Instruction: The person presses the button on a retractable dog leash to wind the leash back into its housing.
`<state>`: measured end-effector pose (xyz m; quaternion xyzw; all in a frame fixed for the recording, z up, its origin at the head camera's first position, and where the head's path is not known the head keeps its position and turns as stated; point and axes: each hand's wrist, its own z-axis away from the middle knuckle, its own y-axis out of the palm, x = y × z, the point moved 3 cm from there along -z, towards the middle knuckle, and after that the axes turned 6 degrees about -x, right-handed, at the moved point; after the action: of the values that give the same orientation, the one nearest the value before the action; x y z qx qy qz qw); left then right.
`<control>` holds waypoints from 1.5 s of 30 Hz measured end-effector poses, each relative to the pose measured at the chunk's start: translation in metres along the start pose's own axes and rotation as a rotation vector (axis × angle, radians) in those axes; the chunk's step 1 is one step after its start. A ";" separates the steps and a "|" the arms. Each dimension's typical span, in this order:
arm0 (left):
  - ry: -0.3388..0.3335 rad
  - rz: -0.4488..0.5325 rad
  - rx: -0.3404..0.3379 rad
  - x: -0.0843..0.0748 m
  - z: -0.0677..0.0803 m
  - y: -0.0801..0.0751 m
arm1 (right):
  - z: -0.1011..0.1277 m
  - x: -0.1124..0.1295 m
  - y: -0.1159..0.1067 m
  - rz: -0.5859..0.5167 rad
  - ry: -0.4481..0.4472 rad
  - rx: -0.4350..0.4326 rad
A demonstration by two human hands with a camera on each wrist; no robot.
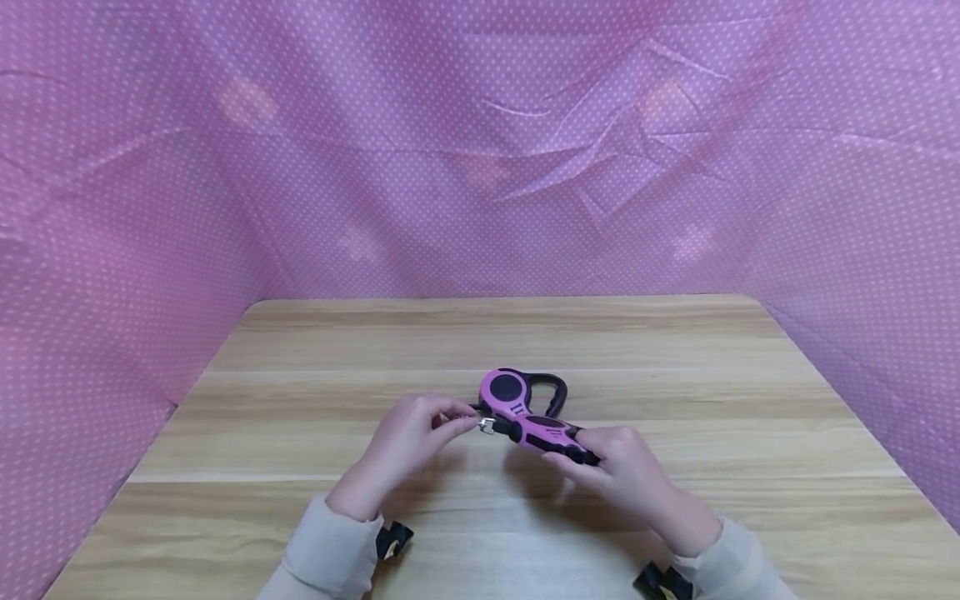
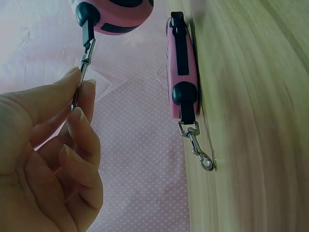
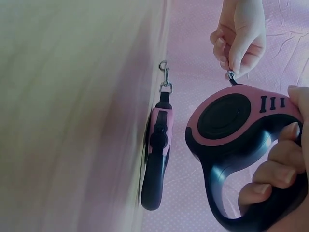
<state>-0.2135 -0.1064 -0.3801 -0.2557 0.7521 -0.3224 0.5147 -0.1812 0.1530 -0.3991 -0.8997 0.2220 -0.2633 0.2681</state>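
Note:
A pink and black retractable dog leash [image 1: 551,435] is held above the table in my right hand [image 1: 626,475], whose fingers curl through its black loop handle [image 3: 215,193]. My left hand [image 1: 408,442] pinches this leash's metal snap hook [image 2: 86,59] between thumb and fingertips, close to the casing. Only a short piece of black strap shows between hook and casing. Just behind, a second leash of the same kind [image 1: 506,387] lies on the table, apart from both hands. Its own snap hook [image 2: 200,152] hangs free from the strap end in the left wrist view.
The wood-grain table [image 1: 300,350] is enclosed at the back and sides by pink dotted cloth [image 1: 480,208]. Black devices [image 1: 393,540] are strapped at both wrists, beside the light sleeves [image 1: 330,546].

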 end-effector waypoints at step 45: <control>-0.119 -0.068 0.221 0.021 -0.002 0.003 | 0.002 -0.005 0.011 -0.031 0.048 0.452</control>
<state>-0.2221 -0.1187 -0.3948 -0.2414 0.6710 -0.4050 0.5722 -0.1867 0.1482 -0.4093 -0.8136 0.1499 -0.3317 0.4534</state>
